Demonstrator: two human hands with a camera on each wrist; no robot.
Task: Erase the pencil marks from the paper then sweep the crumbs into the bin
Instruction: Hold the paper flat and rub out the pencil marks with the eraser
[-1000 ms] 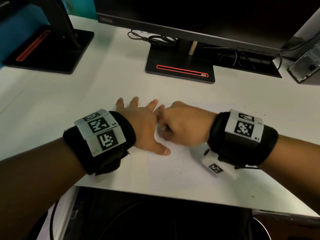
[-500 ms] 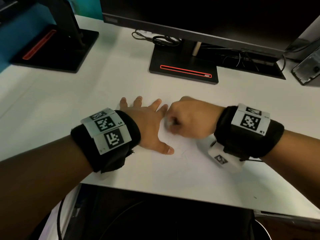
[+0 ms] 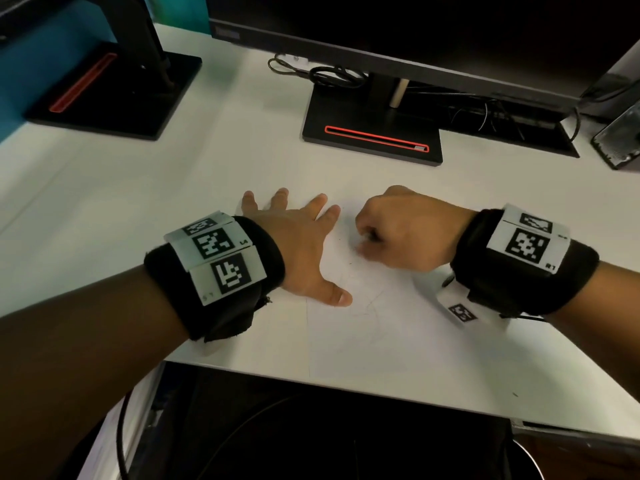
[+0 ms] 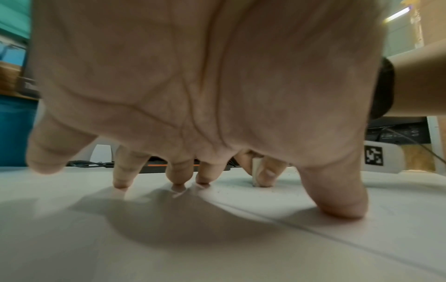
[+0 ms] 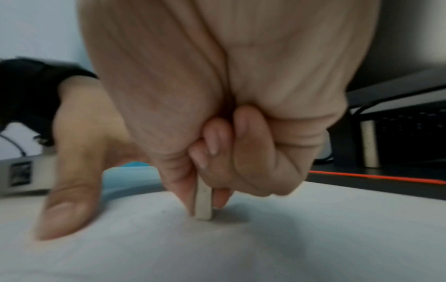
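A white sheet of paper (image 3: pixel 381 341) lies on the white desk (image 3: pixel 104 220), with faint pencil marks (image 3: pixel 374 301) near its middle. My left hand (image 3: pixel 311 247) presses flat on the sheet's upper left part, fingers spread. My right hand (image 3: pixel 363 240) is curled in a fist a little to the right of it and pinches a small white eraser (image 5: pixel 204 202) between thumb and fingers. The eraser's end touches the paper. Dark crumbs (image 3: pixel 349 263) are scattered between the two hands. In the left wrist view the eraser (image 4: pixel 257 171) shows beyond my palm (image 4: pixel 193 114).
A monitor's black base (image 3: pixel 374 133) with a red stripe stands behind the hands, with cables (image 3: pixel 332 76) beside it. A second black stand (image 3: pixel 114 95) is at the far left. Below the desk's front edge sits a dark round shape (image 3: pixel 311 445), possibly a bin.
My right hand has slid the eraser to the right, away from the left hand's fingers. The left hand stays flat on the paper.
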